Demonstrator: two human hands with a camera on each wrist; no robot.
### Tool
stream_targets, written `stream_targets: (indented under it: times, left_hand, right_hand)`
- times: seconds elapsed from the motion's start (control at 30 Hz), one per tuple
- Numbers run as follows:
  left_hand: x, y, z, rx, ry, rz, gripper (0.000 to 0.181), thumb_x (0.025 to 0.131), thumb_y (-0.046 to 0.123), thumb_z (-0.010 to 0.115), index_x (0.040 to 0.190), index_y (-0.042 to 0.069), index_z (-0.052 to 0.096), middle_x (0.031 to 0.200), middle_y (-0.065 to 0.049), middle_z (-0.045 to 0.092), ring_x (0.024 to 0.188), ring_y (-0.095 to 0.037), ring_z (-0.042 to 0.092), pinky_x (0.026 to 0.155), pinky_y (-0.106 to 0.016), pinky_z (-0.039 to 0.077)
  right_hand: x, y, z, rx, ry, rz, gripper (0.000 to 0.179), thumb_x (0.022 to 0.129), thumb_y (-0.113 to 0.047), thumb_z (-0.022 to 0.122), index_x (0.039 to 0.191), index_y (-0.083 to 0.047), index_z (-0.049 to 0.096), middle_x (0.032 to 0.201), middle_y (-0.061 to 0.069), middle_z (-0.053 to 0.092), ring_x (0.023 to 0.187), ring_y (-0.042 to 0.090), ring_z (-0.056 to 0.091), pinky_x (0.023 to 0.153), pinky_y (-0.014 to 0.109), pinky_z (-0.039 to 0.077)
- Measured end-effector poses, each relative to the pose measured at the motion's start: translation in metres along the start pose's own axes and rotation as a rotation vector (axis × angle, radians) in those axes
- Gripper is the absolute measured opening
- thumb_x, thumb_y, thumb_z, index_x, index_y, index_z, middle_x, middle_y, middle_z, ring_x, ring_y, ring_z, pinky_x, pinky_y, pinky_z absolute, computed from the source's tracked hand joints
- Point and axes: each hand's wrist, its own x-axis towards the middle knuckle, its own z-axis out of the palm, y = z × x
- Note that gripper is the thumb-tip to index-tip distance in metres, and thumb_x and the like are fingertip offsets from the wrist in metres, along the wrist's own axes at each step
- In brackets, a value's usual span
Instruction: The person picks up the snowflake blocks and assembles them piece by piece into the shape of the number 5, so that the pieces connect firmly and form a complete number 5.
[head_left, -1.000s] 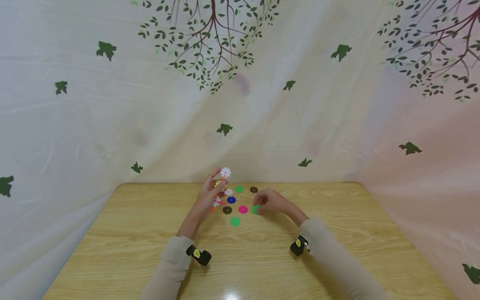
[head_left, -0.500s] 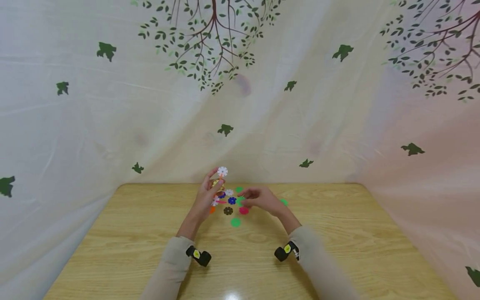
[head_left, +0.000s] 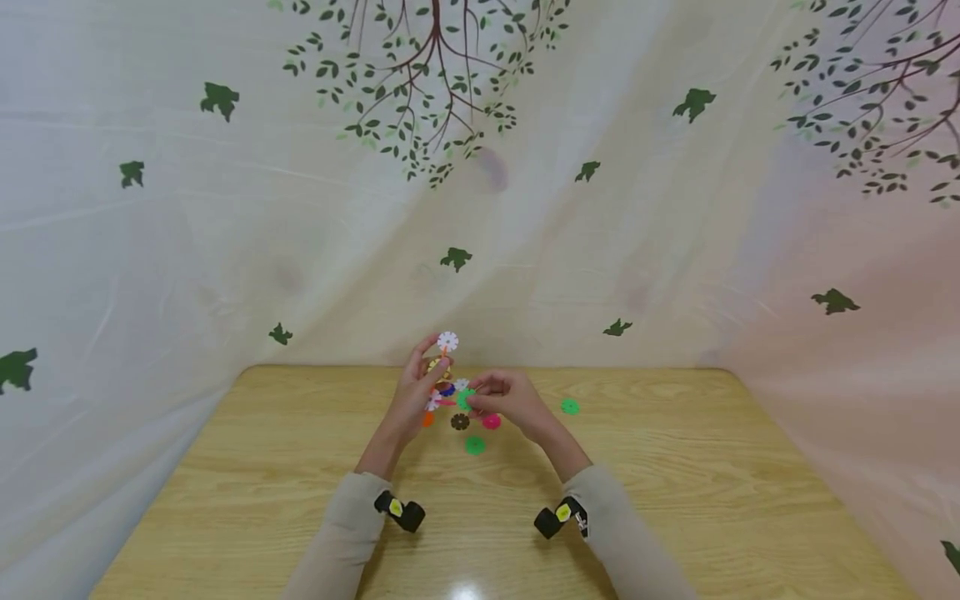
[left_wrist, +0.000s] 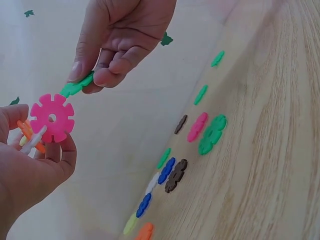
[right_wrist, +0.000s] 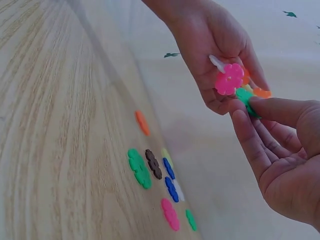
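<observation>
My left hand point(head_left: 408, 404) holds up a chain of joined notched plastic discs. White, orange and yellow ones show in it, with a white disc point(head_left: 447, 341) at the top. A pink disc point(left_wrist: 61, 126) of that chain faces out beyond the left fingers in the left wrist view. Thumb and fingers of my right hand point(head_left: 521, 403) pinch a loose green disc point(left_wrist: 75, 88). In the right wrist view the edge of this green disc meets the pink disc point(right_wrist: 228, 82). Part of the chain is hidden by the left palm and fingers.
Several loose discs lie on the wooden table point(head_left: 675, 500) under the hands, among them a brown disc point(head_left: 460, 422), a pink one and a green disc point(head_left: 475, 446). Another green disc point(head_left: 570, 407) lies apart to the right. A printed curtain point(head_left: 337, 258) hangs behind the table.
My right hand has moved left with the green disc, from over the table's loose discs to the chain. The left hand keeps its hold, almost in place.
</observation>
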Motion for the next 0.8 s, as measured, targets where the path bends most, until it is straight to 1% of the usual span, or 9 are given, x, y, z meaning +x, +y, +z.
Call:
stream_targets:
  times: [0.1,0.23,0.33,0.37,0.43,0.53,0.6,0.63,0.8]
  left_hand:
    - [-0.0011,0.001,0.0002,0.005,-0.003,-0.003,0.051,0.108,0.018,0.052,0.156,0.021,0.036,0.115,-0.003,0.058,0.104,-0.026,0.056,0.09,-0.03,0.052]
    - [-0.0022,0.0017,-0.0002,0.018,-0.016,0.0,0.052,0.108,0.019,0.052,0.157,0.021,0.035,0.118,-0.005,0.057,0.102,-0.021,0.055,0.091,-0.032,0.052]
    - [-0.0027,0.0017,-0.0002,0.015,-0.025,0.0,0.051,0.108,0.02,0.052,0.156,0.022,0.035,0.12,-0.006,0.056,0.099,-0.018,0.055,0.088,-0.031,0.053]
    - [-0.0026,0.0016,-0.0003,0.015,-0.028,-0.001,0.051,0.108,0.021,0.052,0.156,0.022,0.035,0.121,-0.008,0.056,0.099,-0.018,0.054,0.088,-0.031,0.054]
    - [-0.0032,0.0022,0.0004,0.009,-0.034,-0.007,0.05,0.108,0.02,0.051,0.155,0.023,0.036,0.121,-0.008,0.055,0.096,-0.017,0.055,0.079,-0.028,0.057]
    - [-0.004,0.0031,0.0013,0.005,-0.043,-0.02,0.05,0.108,0.02,0.051,0.155,0.023,0.035,0.121,-0.007,0.054,0.093,-0.017,0.056,0.066,-0.026,0.059]
    - [-0.0045,0.0036,0.0022,0.003,-0.045,-0.025,0.05,0.108,0.019,0.05,0.155,0.023,0.035,0.12,-0.006,0.054,0.092,-0.019,0.056,0.061,-0.025,0.058]
    - [-0.0044,0.0034,0.0023,0.004,-0.044,-0.025,0.05,0.108,0.019,0.05,0.156,0.022,0.035,0.121,-0.007,0.054,0.093,-0.019,0.056,0.063,-0.024,0.058]
    - [-0.0053,0.0035,0.0039,0.01,-0.029,-0.017,0.05,0.108,0.019,0.05,0.156,0.024,0.035,0.12,-0.008,0.054,0.096,-0.022,0.056,0.064,-0.025,0.058]
  right_hand:
    - [-0.0013,0.0004,0.0011,0.003,-0.002,0.007,0.027,0.094,-0.007,0.072,0.115,0.009,0.066,0.083,-0.003,0.075,0.081,0.028,0.075,0.087,0.068,0.054]
    - [-0.0023,0.0025,0.001,0.006,-0.025,0.004,0.026,0.095,-0.008,0.071,0.115,0.008,0.066,0.082,-0.002,0.075,0.078,0.023,0.074,0.087,0.067,0.055]
    - [-0.0028,0.003,0.0005,0.003,-0.046,-0.003,0.025,0.096,-0.009,0.07,0.115,0.008,0.067,0.083,-0.002,0.074,0.079,0.023,0.074,0.087,0.067,0.054]
    - [-0.003,0.003,0.0003,0.005,-0.051,-0.005,0.025,0.096,-0.009,0.07,0.115,0.008,0.067,0.083,-0.003,0.074,0.08,0.024,0.074,0.088,0.068,0.054]
    - [-0.0034,0.0027,0.0,0.004,-0.057,-0.006,0.025,0.096,-0.008,0.069,0.115,0.008,0.067,0.084,-0.003,0.074,0.08,0.026,0.074,0.088,0.068,0.054]
    - [-0.004,0.0022,0.0002,0.005,-0.056,-0.004,0.025,0.096,-0.007,0.069,0.115,0.009,0.067,0.083,-0.002,0.074,0.08,0.025,0.075,0.088,0.068,0.054]
    - [-0.0042,0.0024,0.0005,0.007,-0.051,-0.004,0.025,0.096,-0.007,0.069,0.115,0.009,0.067,0.082,-0.001,0.074,0.078,0.024,0.074,0.086,0.065,0.056]
    - [-0.0043,0.0024,0.0009,0.007,-0.045,-0.003,0.025,0.096,-0.007,0.069,0.115,0.009,0.068,0.082,-0.001,0.074,0.077,0.022,0.074,0.085,0.063,0.058]
    - [-0.0041,0.0017,0.0028,0.021,-0.011,0.005,0.027,0.096,-0.009,0.071,0.114,0.01,0.068,0.081,-0.002,0.074,0.073,0.015,0.072,0.081,0.05,0.062]
